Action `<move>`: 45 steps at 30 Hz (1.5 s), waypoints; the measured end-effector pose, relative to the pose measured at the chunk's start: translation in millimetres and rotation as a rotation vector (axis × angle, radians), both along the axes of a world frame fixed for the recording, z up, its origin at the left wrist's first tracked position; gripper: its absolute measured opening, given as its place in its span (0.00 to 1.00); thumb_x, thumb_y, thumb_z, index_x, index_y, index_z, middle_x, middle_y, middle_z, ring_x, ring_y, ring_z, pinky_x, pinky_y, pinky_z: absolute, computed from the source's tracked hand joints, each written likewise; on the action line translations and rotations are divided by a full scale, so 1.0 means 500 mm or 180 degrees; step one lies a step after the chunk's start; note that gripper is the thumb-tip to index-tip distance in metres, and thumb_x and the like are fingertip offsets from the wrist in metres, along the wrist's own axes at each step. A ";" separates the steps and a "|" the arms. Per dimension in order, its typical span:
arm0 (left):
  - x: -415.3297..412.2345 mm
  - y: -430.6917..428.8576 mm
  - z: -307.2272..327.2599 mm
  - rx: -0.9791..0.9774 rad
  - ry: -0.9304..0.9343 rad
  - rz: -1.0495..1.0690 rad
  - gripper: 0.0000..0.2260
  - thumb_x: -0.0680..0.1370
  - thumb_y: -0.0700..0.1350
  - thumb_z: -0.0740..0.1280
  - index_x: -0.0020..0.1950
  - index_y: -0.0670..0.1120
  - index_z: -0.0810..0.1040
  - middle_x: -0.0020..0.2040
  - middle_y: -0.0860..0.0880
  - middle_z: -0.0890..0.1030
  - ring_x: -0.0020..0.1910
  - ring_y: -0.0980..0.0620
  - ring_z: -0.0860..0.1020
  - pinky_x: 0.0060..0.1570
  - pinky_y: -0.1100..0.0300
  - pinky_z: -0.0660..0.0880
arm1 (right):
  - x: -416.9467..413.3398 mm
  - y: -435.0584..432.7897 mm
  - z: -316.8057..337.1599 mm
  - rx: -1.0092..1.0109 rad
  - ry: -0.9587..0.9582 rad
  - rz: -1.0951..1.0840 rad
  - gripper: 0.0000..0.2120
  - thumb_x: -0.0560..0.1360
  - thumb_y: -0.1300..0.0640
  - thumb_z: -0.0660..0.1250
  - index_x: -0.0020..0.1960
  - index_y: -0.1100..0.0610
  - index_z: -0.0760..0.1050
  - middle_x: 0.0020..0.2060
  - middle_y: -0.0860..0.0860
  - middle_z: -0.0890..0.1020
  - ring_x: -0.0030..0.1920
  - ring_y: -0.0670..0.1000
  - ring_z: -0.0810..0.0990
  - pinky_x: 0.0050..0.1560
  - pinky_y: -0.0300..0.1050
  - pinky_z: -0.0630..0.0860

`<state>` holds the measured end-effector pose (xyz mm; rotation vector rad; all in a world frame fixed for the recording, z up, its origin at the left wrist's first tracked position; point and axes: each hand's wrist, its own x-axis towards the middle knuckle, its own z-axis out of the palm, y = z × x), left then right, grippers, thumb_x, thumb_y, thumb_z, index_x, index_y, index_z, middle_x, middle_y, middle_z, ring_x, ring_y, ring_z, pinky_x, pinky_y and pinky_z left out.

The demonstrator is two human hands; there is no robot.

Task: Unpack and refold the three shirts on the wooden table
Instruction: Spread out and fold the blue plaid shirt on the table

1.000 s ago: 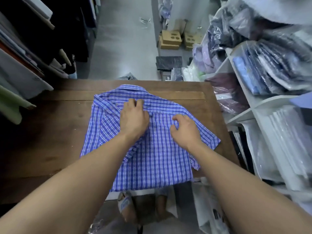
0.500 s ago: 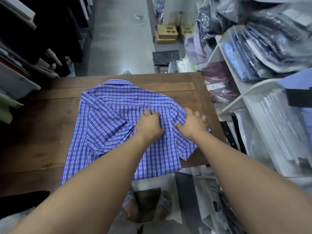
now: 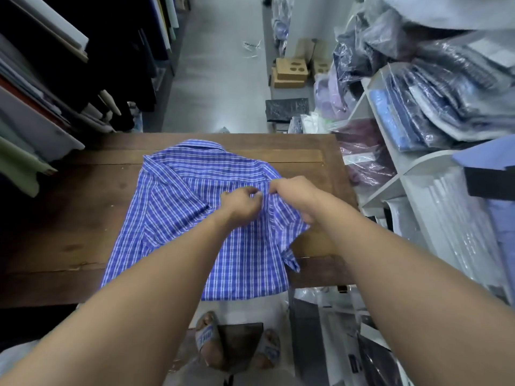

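A blue plaid short-sleeved shirt [image 3: 178, 201] lies back-up on the wooden table [image 3: 69, 218], collar at the far edge and hem hanging over the near edge. Its left sleeve is folded in over the back. My left hand [image 3: 241, 206] pinches the fabric near the shirt's right shoulder. My right hand [image 3: 295, 195] grips the right sleeve, which is lifted and bunched just above the table. The two hands nearly touch.
White shelves [image 3: 390, 188] stacked with bagged shirts stand close on the right. Rolls and hanging cloth [image 3: 33, 112] fill the left. Cardboard boxes [image 3: 291, 72] sit on the floor beyond the table. Plastic bags [image 3: 331, 324] and my sandalled feet [image 3: 206, 338] are below the near edge.
Both hands moved right across the shirt from its middle to the right sleeve. The sleeve, flat a second ago, is now pinched and lifted off the table.
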<state>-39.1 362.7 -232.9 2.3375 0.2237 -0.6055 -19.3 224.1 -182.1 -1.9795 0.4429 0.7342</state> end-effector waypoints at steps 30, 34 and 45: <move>0.039 0.078 -0.019 0.0110 -0.0436 0.1222 0.10 0.85 0.45 0.57 0.62 0.44 0.74 0.57 0.42 0.80 0.50 0.44 0.73 0.47 0.54 0.66 | -0.133 0.073 -0.072 0.0117 0.0687 0.1149 0.32 0.72 0.53 0.79 0.71 0.56 0.70 0.52 0.50 0.78 0.50 0.51 0.80 0.48 0.48 0.83; 0.021 0.089 -0.011 0.0169 -0.0603 0.1136 0.17 0.84 0.51 0.56 0.70 0.45 0.69 0.59 0.40 0.79 0.59 0.40 0.76 0.53 0.48 0.72 | -0.143 0.082 -0.066 0.0390 0.0752 0.0937 0.37 0.73 0.62 0.77 0.76 0.60 0.63 0.60 0.52 0.73 0.58 0.55 0.80 0.44 0.50 0.85; -0.192 0.079 0.011 0.0219 -0.1328 0.2058 0.12 0.82 0.53 0.58 0.47 0.46 0.71 0.39 0.47 0.78 0.40 0.42 0.75 0.38 0.50 0.68 | -0.118 0.144 -0.076 -0.1009 -0.0549 0.1252 0.23 0.82 0.48 0.52 0.53 0.62 0.80 0.52 0.63 0.83 0.52 0.65 0.82 0.56 0.53 0.79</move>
